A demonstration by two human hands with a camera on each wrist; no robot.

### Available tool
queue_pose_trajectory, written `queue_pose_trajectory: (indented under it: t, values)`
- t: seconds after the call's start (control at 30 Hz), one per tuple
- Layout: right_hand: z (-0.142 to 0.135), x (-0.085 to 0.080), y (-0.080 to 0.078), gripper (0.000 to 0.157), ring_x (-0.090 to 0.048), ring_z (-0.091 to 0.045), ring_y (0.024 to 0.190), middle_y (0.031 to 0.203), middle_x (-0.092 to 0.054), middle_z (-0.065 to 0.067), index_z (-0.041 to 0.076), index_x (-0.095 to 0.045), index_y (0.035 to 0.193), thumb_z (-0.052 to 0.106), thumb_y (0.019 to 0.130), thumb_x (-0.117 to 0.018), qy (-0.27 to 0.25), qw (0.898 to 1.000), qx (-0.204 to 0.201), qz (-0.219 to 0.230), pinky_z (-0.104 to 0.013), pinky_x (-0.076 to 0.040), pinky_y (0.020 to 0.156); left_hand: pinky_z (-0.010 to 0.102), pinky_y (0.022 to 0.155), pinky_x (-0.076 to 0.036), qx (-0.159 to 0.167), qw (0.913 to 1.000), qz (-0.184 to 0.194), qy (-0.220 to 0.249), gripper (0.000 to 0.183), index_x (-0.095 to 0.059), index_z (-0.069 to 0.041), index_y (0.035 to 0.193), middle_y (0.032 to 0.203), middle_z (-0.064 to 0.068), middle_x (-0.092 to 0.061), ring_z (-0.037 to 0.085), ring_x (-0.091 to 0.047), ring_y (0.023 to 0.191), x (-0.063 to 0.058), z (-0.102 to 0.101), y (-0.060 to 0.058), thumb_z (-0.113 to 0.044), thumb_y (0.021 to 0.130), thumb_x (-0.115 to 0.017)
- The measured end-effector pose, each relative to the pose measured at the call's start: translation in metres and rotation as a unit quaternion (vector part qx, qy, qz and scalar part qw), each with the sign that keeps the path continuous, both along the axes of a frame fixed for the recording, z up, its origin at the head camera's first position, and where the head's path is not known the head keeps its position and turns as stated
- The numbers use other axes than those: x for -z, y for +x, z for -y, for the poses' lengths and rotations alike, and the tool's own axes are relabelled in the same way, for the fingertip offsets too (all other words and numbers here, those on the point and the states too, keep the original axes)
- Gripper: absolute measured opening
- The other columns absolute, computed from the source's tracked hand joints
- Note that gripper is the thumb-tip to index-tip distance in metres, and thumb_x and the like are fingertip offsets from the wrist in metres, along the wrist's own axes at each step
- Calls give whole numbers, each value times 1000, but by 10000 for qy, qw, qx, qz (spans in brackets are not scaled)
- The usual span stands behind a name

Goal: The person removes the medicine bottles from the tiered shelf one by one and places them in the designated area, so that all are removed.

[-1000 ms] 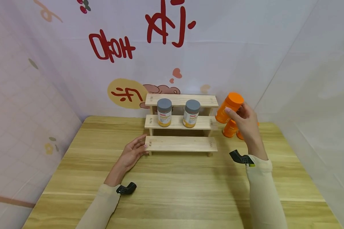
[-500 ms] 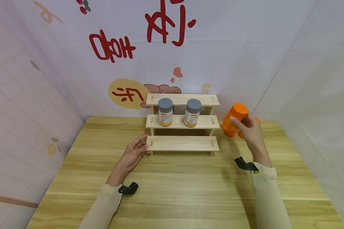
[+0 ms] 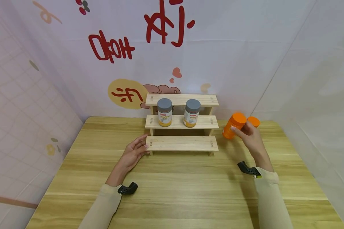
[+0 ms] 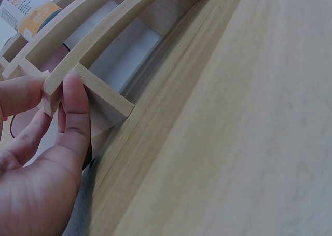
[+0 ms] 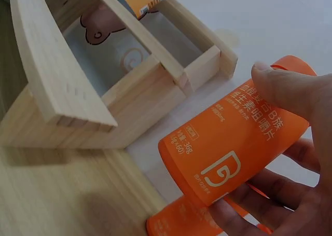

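My right hand point(image 3: 251, 136) grips an orange bottle point(image 3: 232, 126), tilted, low over the table to the right of a three-tier wooden shelf point(image 3: 182, 143). In the right wrist view the bottle point(image 5: 233, 137) shows white lettering, with my thumb near its lid and fingers round its far side. A second orange bottle point(image 5: 181, 218) lies partly hidden beneath it in that view. My left hand point(image 3: 134, 153) pinches the left end of the lowest shelf board; the left wrist view has thumb and fingers point(image 4: 75, 98) on either side of the board's end.
Two grey-lidded bottles, a left one point(image 3: 164, 112) and a right one point(image 3: 191, 113), stand on the middle tier. Another orange bottle point(image 3: 253, 121) is behind my right hand. A printed white wall sheet point(image 3: 232, 57) rises behind the wooden table point(image 3: 177, 190).
My right hand has lowered the orange bottle from beside the top tier down toward the table, in front of the other orange bottles. The left hand keeps its hold on the shelf.
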State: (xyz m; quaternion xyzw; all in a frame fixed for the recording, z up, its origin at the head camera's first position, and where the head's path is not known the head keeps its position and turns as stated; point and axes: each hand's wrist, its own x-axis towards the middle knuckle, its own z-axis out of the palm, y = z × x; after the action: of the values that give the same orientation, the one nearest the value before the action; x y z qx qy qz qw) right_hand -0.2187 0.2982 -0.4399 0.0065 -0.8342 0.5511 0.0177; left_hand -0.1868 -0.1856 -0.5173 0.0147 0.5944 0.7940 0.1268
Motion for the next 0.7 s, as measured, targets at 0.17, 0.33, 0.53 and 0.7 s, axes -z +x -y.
queue_pose_trajectory:
  t: [0.17, 0.33, 0.53, 0.7]
  values:
    - [-8, 10, 1, 62, -54, -2, 124, 147, -56, -4, 24, -48, 153, 44, 98, -69, 50, 9999, -50, 83, -10, -47, 96, 22, 83, -60, 25, 10000, -13, 4, 68, -29, -3, 161, 125, 5, -55, 11, -63, 103, -1, 0, 1, 0, 101, -60]
    - [-19, 20, 2, 62, -55, -2, 122, 145, -57, -6, 19, -50, 151, 43, 98, -69, 299, 9994, -137, 68, -8, -47, 93, 22, 83, -60, 8, 10000, 10, -9, 67, -30, -4, 161, 125, 5, -55, 12, -63, 103, -1, 1, 1, 0, 101, -60]
    - [-31, 26, 6, 64, -51, -6, 126, 150, -52, -7, 21, -48, 152, 47, 97, -68, 534, 9979, -194, 322, -10, -45, 95, 22, 83, -60, -30, 10000, -30, -54, 65, -33, -6, 160, 126, 6, -55, 11, -64, 103, 0, 2, 0, 0, 101, -60]
    - [-36, 32, 8, 63, -51, -5, 128, 152, -52, -3, 23, -49, 152, 46, 97, -69, 354, 9977, -243, 525, -14, -44, 99, 22, 83, -60, 41, 10000, -73, -22, 66, -30, -3, 161, 124, 6, -55, 11, -63, 102, 0, 1, 1, -1, 102, -60]
